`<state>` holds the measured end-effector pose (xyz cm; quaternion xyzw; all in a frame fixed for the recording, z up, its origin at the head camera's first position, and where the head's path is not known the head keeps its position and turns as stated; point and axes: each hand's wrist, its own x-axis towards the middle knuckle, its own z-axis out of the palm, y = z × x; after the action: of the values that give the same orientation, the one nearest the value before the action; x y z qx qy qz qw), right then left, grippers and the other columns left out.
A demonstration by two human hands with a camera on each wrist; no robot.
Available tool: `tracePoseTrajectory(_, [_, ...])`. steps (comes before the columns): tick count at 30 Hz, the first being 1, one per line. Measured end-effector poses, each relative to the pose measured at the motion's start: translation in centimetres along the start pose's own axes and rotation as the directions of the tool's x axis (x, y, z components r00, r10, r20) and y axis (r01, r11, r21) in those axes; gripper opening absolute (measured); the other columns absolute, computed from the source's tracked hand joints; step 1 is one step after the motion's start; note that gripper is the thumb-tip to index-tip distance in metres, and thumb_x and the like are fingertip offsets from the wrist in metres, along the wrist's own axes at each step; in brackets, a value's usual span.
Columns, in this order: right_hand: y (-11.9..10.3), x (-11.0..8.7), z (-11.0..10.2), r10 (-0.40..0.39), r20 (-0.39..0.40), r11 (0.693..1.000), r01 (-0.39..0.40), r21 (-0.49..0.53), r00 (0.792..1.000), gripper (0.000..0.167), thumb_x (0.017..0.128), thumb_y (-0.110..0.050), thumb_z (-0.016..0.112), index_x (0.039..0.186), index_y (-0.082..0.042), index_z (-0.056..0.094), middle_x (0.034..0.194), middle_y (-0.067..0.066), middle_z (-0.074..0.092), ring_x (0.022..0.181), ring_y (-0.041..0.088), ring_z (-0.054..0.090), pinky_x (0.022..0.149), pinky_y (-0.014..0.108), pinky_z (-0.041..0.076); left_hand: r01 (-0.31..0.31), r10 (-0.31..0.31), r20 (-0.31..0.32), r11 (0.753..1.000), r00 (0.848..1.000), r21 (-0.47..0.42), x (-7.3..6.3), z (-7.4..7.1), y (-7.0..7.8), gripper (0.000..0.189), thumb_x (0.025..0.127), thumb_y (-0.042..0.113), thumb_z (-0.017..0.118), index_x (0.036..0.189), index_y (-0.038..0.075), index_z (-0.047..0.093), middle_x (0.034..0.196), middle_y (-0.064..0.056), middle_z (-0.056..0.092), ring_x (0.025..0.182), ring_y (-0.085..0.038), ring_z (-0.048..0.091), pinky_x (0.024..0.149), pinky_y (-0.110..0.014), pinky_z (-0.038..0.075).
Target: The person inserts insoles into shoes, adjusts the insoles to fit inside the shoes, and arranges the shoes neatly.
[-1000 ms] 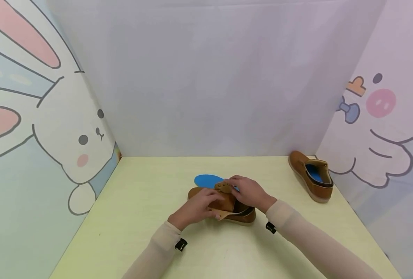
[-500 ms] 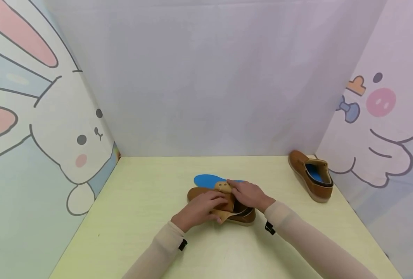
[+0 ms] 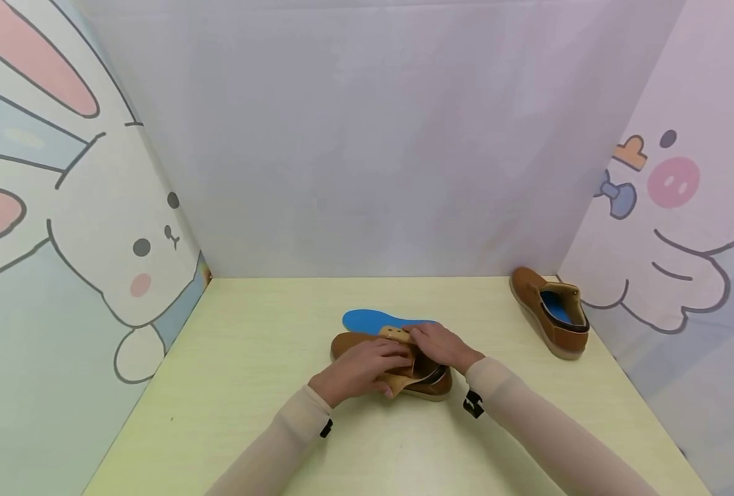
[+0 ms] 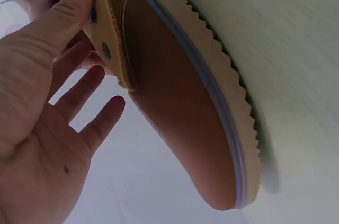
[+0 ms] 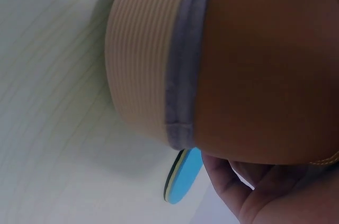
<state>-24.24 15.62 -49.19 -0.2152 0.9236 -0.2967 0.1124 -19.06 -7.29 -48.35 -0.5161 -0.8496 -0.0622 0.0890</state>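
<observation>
Grey curtain stands along the far edge of the pale yellow tabletop, and at the left side is a drawn rabbit. From my head view, the brown shoe is around the middle of the tabletop, its toe towards the left edge. My left hand pinches the near flap, while my right hand grips the far flap. One blue insole lies flat just beyond this shoe, on the side of the far edge; a second shoe, blue inside, stands close to the far right corner. In the left wrist view, my thumb presses on the near flap, beside its dark eyelets, and three fingers are spread apart below it; the sole has a zigzag border. In the right wrist view, the heel is very near; my right fingers curl behind the shoe, but their tips are hidden, so I cannot tell from there what they pinch.
</observation>
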Motion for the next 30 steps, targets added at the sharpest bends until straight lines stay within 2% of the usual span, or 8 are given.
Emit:
tracePoseTrajectory(4, [0.0,0.0,0.0,0.005,0.004,1.000,-0.005,0.024,1.000,0.048,0.110,-0.030,0.032,0.144,-0.008,0.058,0.146,0.009,0.056,0.138,0.032,0.047,0.114,0.049,0.037,-0.049,0.047,0.036,0.997,0.998,0.061,0.6,-0.3,0.3,0.066,0.080,0.043,0.084,0.140,0.025,0.064,0.146,0.000,0.056,0.138,-0.021,0.047,0.112,-0.031,0.040])
tracePoseTrajectory(8, [0.0,0.1,0.2,-0.002,0.003,0.999,0.002,0.044,1.000,0.049,0.110,-0.029,0.032,0.144,-0.007,0.058,0.146,0.008,0.056,0.138,0.031,0.047,0.114,0.049,0.037,-0.082,0.069,0.094,0.987,0.993,0.141,1.2,-0.5,0.8,0.057,0.085,0.038,0.084,0.138,0.031,0.066,0.147,0.003,0.055,0.140,-0.019,0.045,0.113,-0.032,0.039])
tracePoseTrajectory(13, [0.0,0.1,0.3,0.000,-0.004,0.999,0.000,0.048,1.000,0.048,0.110,-0.029,0.032,0.144,-0.007,0.058,0.146,0.008,0.056,0.137,0.030,0.049,0.113,0.048,0.039,-0.106,0.075,0.147,0.971,0.986,0.212,1.8,-1.1,1.2,0.053,0.086,0.039,0.082,0.136,0.031,0.066,0.145,0.010,0.056,0.142,-0.014,0.043,0.113,-0.032,0.039])
tracePoseTrajectory(18, [0.0,0.1,0.4,-0.007,-0.002,0.998,0.007,0.069,1.000,0.047,0.111,-0.028,0.032,0.142,-0.007,0.060,0.144,0.007,0.057,0.135,0.029,0.051,0.111,0.047,0.041,-0.111,0.076,0.148,0.963,0.986,0.244,1.8,-1.5,1.2,0.051,0.085,0.048,0.080,0.130,0.028,0.067,0.139,0.011,0.060,0.139,-0.014,0.045,0.111,-0.030,0.039])
tracePoseTrajectory(23, [0.0,0.0,0.4,-0.013,0.007,0.998,0.012,0.056,1.000,0.047,0.112,-0.027,0.032,0.143,-0.006,0.059,0.143,0.008,0.058,0.135,0.030,0.051,0.111,0.048,0.040,-0.058,0.019,0.125,0.947,0.992,0.317,1.3,-1.9,0.9,0.061,0.077,0.064,0.075,0.124,0.026,0.067,0.139,0.005,0.057,0.137,-0.019,0.045,0.114,-0.032,0.037])
tracePoseTrajectory(26, [0.0,-0.1,0.3,0.004,-0.003,0.998,-0.004,0.058,1.000,0.046,0.112,-0.026,0.032,0.143,-0.007,0.059,0.144,0.009,0.057,0.136,0.032,0.049,0.113,0.050,0.038,0.010,-0.043,0.091,0.944,0.995,0.331,0.9,-2.3,0.6,0.066,0.074,0.071,0.071,0.122,0.026,0.069,0.140,0.001,0.054,0.136,-0.021,0.044,0.114,-0.035,0.037])
tracePoseTrajectory(30, [-0.1,-0.3,0.1,0.016,-0.002,0.998,-0.015,0.064,1.000,0.046,0.111,-0.026,0.032,0.144,-0.006,0.058,0.147,0.010,0.055,0.139,0.032,0.046,0.116,0.049,0.035,0.116,-0.131,0.024,0.937,0.991,0.330,0.2,-2.4,0.0,0.069,0.073,0.080,0.065,0.112,0.023,0.072,0.131,0.000,0.052,0.126,-0.020,0.046,0.110,-0.038,0.040])
